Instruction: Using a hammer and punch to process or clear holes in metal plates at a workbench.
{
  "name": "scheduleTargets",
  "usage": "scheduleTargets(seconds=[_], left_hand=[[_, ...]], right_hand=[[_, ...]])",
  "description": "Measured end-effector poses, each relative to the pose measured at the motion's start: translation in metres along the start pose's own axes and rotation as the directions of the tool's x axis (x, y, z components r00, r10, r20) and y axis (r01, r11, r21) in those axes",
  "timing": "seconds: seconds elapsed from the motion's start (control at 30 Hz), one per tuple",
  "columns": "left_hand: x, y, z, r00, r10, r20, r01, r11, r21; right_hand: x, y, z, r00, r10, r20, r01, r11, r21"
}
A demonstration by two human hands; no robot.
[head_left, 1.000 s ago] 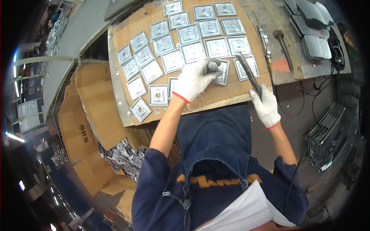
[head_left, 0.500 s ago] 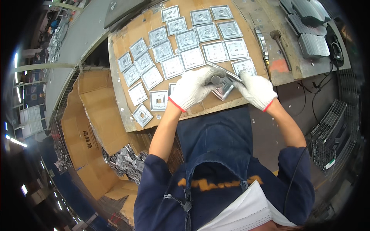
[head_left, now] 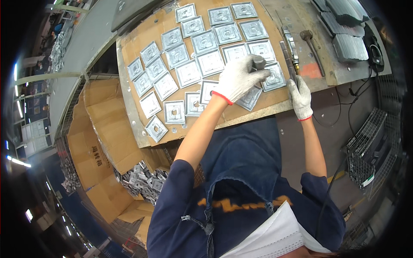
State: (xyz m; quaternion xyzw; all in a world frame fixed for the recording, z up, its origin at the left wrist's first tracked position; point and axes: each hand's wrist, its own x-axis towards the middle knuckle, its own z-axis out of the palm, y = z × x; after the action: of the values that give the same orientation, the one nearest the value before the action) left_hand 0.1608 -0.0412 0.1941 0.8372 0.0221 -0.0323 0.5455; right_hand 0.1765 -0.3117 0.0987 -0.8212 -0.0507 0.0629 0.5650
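Your left hand (head_left: 239,79) curls round a short grey metal cylinder (head_left: 258,63); to its right, your right hand (head_left: 300,98) grips a long dark metal bar (head_left: 287,60) pointing away from you.

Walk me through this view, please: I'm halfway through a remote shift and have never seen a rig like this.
There is no machine arm here, just a person's white-gloved left hand and right hand. The picture comes from a wide fisheye camera worn on the head, looking down, so straight edges bend near the rim; picture left is the person's left.

On the workbench lies brown cardboard, with square grey metal plates spread over it. The left hand holds a short, grey, rounded piece, partly hidden by the glove. The right hand holds a dark bar. Further right lies a mallet.
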Motion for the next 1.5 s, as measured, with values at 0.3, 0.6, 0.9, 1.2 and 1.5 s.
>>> scheduleTargets(seconds=[0.3, 0.6, 0.9, 1.2, 1.5], left_hand=[[-0.001, -0.001, -0.005, 0.986, -0.164, 0.024, 0.166, 0.983, -0.083], [-0.057, -0.006, -0.033, 0.964, -0.265, -0.024, 0.243, 0.911, -0.334], [-0.03, -0.015, 0.009, 0.989, -0.143, -0.029, 0.117, 0.895, -0.43], [0.023, -0.005, 0.046, 0.993, -0.118, -0.02, 0.119, 0.988, 0.098], [0.014, -0.01, 0.058, 0.998, 0.047, -0.029, -0.039, 0.973, 0.229]], right_hand=[[-0.003, -0.008, 0.0, 0.988, 0.151, 0.043, -0.156, 0.961, 0.228], [-0.004, -0.019, 0.001, 0.991, 0.131, 0.031, -0.135, 0.967, 0.216], [-0.001, -0.02, 0.002, 0.989, 0.14, 0.048, -0.147, 0.953, 0.263], [-0.001, -0.013, 0.0, 0.987, 0.136, 0.081, -0.154, 0.946, 0.284], [0.002, -0.016, -0.005, 0.976, 0.184, 0.114, -0.211, 0.929, 0.303]])
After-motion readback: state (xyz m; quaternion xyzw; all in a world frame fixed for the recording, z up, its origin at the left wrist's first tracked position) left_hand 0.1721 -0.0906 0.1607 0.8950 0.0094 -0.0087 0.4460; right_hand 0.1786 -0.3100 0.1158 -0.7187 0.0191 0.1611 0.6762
